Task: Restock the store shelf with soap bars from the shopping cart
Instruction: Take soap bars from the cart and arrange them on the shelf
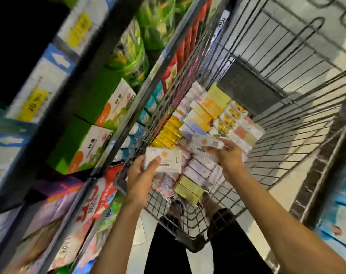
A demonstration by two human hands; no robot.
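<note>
1. A wire shopping cart (282, 107) is seen from above, and every place below is given relative to it.
2. Along the cart's shelf-side wall, stacked soap bars (199, 123) are packed in rows: yellow boxes, pale lilac and white boxes, orange-printed ones, and gold-wrapped packs at the near end.
3. The rest of the cart's floor, away from the shelf, is bare wire mesh.
4. A white soap box (164, 160) with an orange dot and a barcode is held by the left hand (141, 178) above the cart's near shelf-side corner; the thumb is laid across the box's face and the fingers are wrapped round its back.
5. A second white soap box (204, 144) of the same print is gripped by the right hand (228, 155) above the stacked bars in the cart; the fingers are curled over its edge, though motion blur hides the exact grip.
6. The two held boxes are near each other but apart.
7. The store shelf (117, 107) stands just beside the cart; green-and-white cartons (97, 139) and green bagged goods (136, 56) are seen on it, with red and purple pouches (85, 210) on a lower level.
8. Dark trousers are visible below the cart's near end, and pale floor tiles (278, 190) show through the mesh.
</note>
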